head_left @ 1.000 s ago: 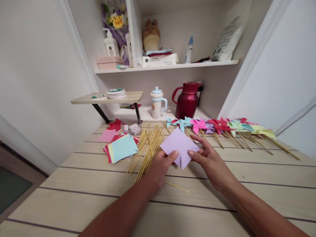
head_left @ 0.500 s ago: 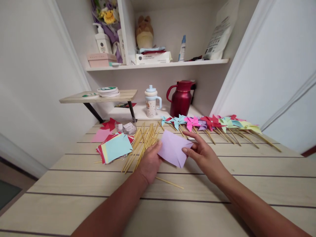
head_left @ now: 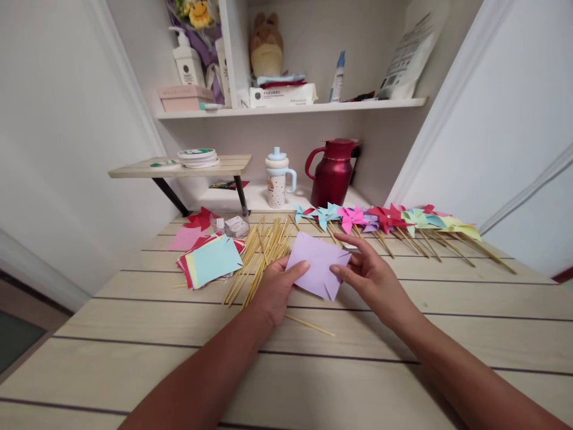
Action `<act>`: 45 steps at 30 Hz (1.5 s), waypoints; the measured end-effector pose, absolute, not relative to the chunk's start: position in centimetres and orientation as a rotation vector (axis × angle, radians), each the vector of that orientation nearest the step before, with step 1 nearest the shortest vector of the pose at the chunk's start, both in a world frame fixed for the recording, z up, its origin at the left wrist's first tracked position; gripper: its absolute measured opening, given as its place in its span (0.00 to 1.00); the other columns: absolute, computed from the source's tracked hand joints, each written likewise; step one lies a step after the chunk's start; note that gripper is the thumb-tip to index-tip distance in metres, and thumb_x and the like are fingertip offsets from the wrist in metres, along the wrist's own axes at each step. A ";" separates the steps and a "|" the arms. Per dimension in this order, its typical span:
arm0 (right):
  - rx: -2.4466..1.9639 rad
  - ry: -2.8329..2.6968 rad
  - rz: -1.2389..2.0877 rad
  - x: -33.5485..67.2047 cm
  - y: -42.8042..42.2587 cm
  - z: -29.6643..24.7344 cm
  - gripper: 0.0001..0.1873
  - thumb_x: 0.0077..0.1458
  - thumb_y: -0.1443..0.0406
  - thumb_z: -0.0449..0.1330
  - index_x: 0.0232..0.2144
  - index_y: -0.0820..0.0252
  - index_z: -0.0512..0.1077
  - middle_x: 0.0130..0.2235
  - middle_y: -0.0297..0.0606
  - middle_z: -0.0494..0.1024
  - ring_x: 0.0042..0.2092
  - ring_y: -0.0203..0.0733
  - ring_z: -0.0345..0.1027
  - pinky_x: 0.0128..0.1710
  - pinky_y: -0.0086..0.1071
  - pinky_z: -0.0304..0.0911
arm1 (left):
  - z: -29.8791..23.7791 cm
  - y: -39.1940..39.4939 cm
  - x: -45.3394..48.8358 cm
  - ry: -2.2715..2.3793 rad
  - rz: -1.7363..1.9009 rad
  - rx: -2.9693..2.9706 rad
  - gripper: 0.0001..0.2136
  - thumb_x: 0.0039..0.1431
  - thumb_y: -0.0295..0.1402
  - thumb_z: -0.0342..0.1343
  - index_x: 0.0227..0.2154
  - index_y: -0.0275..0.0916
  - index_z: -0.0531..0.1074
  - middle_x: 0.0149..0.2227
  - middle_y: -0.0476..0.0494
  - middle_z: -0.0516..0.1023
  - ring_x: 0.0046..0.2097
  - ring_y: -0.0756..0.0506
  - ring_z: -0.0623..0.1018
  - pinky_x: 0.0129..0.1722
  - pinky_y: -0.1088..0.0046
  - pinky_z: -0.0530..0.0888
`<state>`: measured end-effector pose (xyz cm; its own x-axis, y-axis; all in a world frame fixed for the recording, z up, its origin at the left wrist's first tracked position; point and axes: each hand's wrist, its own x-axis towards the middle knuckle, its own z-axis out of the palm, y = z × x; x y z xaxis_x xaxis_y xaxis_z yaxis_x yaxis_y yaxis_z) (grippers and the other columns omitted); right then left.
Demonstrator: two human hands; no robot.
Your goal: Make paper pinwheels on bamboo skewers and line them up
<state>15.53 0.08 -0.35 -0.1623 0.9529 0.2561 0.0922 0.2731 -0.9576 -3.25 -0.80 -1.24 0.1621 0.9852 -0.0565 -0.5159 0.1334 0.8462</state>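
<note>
A square of purple paper [head_left: 319,263] with slits cut in from its corners is held up above the table. My left hand [head_left: 278,288] grips its left edge, thumb lying on top and fingers underneath. My right hand [head_left: 369,276] pinches the right corner between thumb and fingers, with the index finger raised behind. Just left of my left hand lies a heap of thin wooden sticks [head_left: 250,257]. One loose stick [head_left: 312,325] rests nearer to me, below the paper. Further left sits a stack of coloured paper squares [head_left: 215,261], light blue on top.
Finished paper pinwheels [head_left: 388,218] on sticks line the back right of the slatted table [head_left: 358,388]. Behind stand a red thermos jug [head_left: 332,176] and a spotted cup [head_left: 276,182]. A small raised shelf [head_left: 143,170] and a clear bag of small pieces [head_left: 236,226] are at the back left.
My left thumb has moved inward over the purple paper, which lies flatter now. My right hand keeps its pinch on the corner. The camera view has shifted slightly.
</note>
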 end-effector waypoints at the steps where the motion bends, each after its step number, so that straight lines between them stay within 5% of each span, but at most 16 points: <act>1: -0.994 -1.507 1.068 15.5 0.0 -0.3 0.33 0.55 0.60 0.65 0.61 0.46 0.60 0.28 0.28 0.70 0.32 0.42 0.67 0.34 0.36 0.64 | -1.3 -0.8 -3.2 0.777 1.268 0.782 0.20 0.48 0.34 0.70 0.43 0.30 0.79 0.44 0.33 0.82 0.43 0.40 0.80 0.48 0.62 0.74; 9: -0.938 -1.482 1.117 15.2 -0.5 -0.4 0.40 0.52 0.59 0.68 0.64 0.37 0.56 0.47 0.34 0.69 0.37 0.38 0.71 0.42 0.39 0.68 | -1.6 -0.2 -3.6 0.742 1.335 0.665 0.17 0.48 0.32 0.70 0.41 0.32 0.79 0.43 0.36 0.82 0.39 0.45 0.79 0.39 0.71 0.75; 15: -0.955 -1.705 0.964 15.3 -0.4 -0.8 0.18 0.57 0.60 0.63 0.51 0.46 0.75 0.47 0.40 0.71 0.43 0.45 0.67 0.41 0.39 0.65 | -1.6 -0.2 -3.6 0.712 1.282 0.648 0.16 0.49 0.31 0.69 0.42 0.33 0.79 0.39 0.39 0.83 0.35 0.48 0.78 0.35 0.73 0.74; 19: -0.933 -1.788 0.862 15.2 -0.4 -0.7 0.12 0.57 0.60 0.63 0.44 0.46 0.80 0.44 0.39 0.68 0.45 0.46 0.64 0.42 0.38 0.64 | -1.5 -0.4 -3.5 0.677 1.242 0.659 0.18 0.48 0.32 0.70 0.44 0.32 0.79 0.43 0.36 0.82 0.40 0.45 0.80 0.44 0.68 0.75; 35: -0.981 -1.852 0.876 14.5 -1.1 -0.5 0.14 0.52 0.66 0.63 0.41 0.45 0.82 0.42 0.40 0.69 0.43 0.47 0.64 0.38 0.37 0.64 | -1.6 -0.3 -3.5 0.697 1.213 0.670 0.19 0.49 0.33 0.69 0.45 0.34 0.78 0.47 0.36 0.81 0.44 0.41 0.80 0.45 0.65 0.74; 45: -1.061 -1.758 0.960 14.6 -1.1 -0.7 0.12 0.50 0.52 0.67 0.33 0.50 0.83 0.35 0.39 0.70 0.34 0.43 0.64 0.32 0.35 0.65 | -1.8 -0.6 -3.3 0.718 1.177 0.756 0.18 0.47 0.34 0.70 0.42 0.33 0.79 0.41 0.37 0.83 0.42 0.42 0.79 0.46 0.66 0.72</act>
